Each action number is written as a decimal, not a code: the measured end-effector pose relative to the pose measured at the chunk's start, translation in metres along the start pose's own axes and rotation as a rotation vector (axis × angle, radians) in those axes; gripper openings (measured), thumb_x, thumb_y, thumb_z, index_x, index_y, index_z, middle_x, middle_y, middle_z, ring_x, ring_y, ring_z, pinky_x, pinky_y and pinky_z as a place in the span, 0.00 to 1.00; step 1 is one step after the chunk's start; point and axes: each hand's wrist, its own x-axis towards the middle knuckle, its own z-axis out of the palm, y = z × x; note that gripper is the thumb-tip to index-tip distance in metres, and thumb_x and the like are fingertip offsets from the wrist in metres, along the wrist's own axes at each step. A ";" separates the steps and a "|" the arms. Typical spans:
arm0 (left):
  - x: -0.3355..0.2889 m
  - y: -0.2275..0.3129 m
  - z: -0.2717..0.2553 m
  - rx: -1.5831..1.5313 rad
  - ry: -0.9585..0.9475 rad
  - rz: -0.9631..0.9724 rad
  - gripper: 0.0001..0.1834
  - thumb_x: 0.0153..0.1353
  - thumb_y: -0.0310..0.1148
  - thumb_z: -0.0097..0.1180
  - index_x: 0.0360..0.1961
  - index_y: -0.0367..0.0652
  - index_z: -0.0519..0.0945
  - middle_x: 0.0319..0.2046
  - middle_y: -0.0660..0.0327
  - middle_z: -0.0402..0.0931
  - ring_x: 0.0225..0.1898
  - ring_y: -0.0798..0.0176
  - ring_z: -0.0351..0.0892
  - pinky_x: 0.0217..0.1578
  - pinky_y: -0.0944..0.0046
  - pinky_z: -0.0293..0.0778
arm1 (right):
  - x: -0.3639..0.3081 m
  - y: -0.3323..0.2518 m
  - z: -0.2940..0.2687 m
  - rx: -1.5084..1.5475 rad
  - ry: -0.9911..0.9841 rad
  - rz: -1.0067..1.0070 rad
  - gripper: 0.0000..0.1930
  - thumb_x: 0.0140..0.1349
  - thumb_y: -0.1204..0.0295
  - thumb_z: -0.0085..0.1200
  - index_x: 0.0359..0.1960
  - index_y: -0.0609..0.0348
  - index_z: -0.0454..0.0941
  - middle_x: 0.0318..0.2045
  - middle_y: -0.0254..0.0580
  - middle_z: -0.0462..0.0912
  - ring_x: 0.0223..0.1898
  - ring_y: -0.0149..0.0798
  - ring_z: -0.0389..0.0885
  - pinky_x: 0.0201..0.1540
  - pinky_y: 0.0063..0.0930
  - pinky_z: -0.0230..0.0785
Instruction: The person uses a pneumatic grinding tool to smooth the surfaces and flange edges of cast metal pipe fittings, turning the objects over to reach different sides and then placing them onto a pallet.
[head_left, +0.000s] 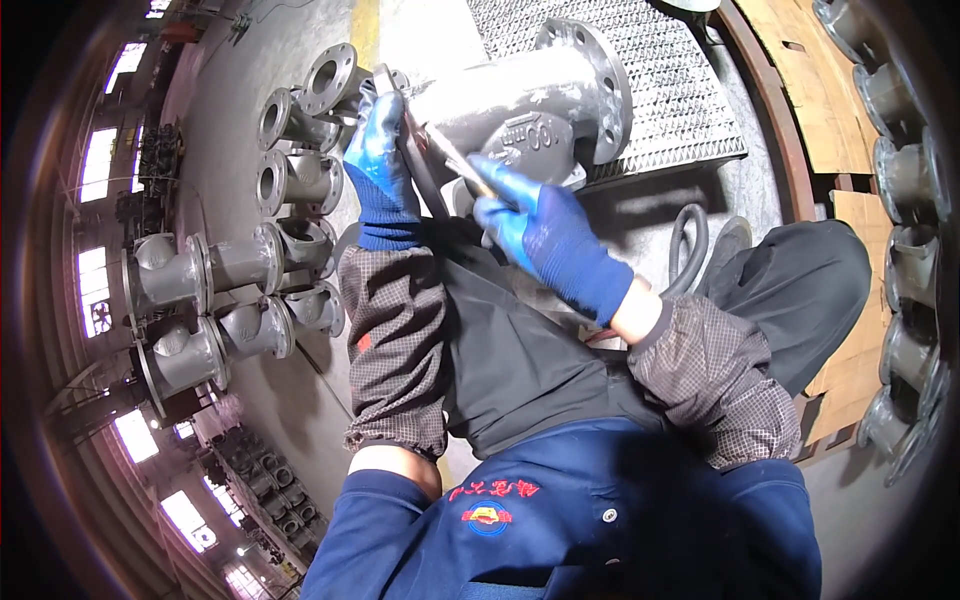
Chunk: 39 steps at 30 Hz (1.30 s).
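I'm probably working the casting's flange (424, 172), my right hand (540, 222) clutching a slim tool (452, 158), left hand (382, 150) bracing, grip unclear; next pass should need steady pressure.

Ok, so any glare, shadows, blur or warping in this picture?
Head view: glare washes out the upper side of the grey casting; a dark shadow covers part of the blue shirt. Same head view: the tool in the right hand looks slightly blurred, and fisheye distortion bows the rusty beam.

Raised characters (532, 133) on grey casting (500, 88), red lettering (496, 489) on blue shirt (400, 525)
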 end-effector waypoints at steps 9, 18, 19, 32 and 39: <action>0.003 0.025 -0.006 -0.099 -0.059 -0.143 0.17 0.66 0.32 0.37 0.43 0.32 0.76 0.38 0.48 0.77 0.40 0.53 0.79 0.41 0.60 0.74 | -0.007 -0.011 -0.011 0.010 -0.026 0.100 0.20 0.58 0.67 0.49 0.54 0.51 0.72 0.36 0.53 0.80 0.34 0.47 0.81 0.39 0.32 0.72; 0.005 0.026 -0.001 0.049 -0.099 0.030 0.16 0.58 0.22 0.45 0.47 0.36 0.75 0.37 0.48 0.78 0.37 0.51 0.80 0.38 0.61 0.75 | -0.017 -0.009 -0.004 0.178 0.061 -0.108 0.21 0.60 0.72 0.49 0.57 0.52 0.69 0.28 0.44 0.81 0.26 0.26 0.76 0.35 0.20 0.71; 0.006 0.028 0.002 0.037 -0.109 0.008 0.17 0.57 0.21 0.46 0.48 0.36 0.74 0.38 0.48 0.78 0.37 0.51 0.80 0.38 0.61 0.75 | -0.019 -0.003 -0.006 0.200 0.045 -0.017 0.21 0.60 0.71 0.49 0.57 0.52 0.69 0.29 0.45 0.81 0.27 0.27 0.77 0.36 0.21 0.71; 0.018 0.050 0.050 -0.355 0.024 -0.272 0.08 0.60 0.25 0.51 0.40 0.37 0.77 0.29 0.55 0.75 0.29 0.61 0.75 0.31 0.66 0.72 | -0.033 0.015 -0.044 0.382 0.044 0.225 0.22 0.60 0.68 0.50 0.58 0.51 0.68 0.42 0.51 0.80 0.39 0.39 0.81 0.44 0.25 0.71; 0.011 0.029 0.068 -0.537 -0.056 -0.478 0.15 0.66 0.34 0.43 0.48 0.39 0.74 0.39 0.56 0.77 0.38 0.61 0.77 0.39 0.66 0.73 | -0.023 0.025 -0.051 0.200 0.214 0.106 0.23 0.57 0.66 0.53 0.56 0.50 0.70 0.36 0.54 0.80 0.37 0.48 0.81 0.41 0.31 0.72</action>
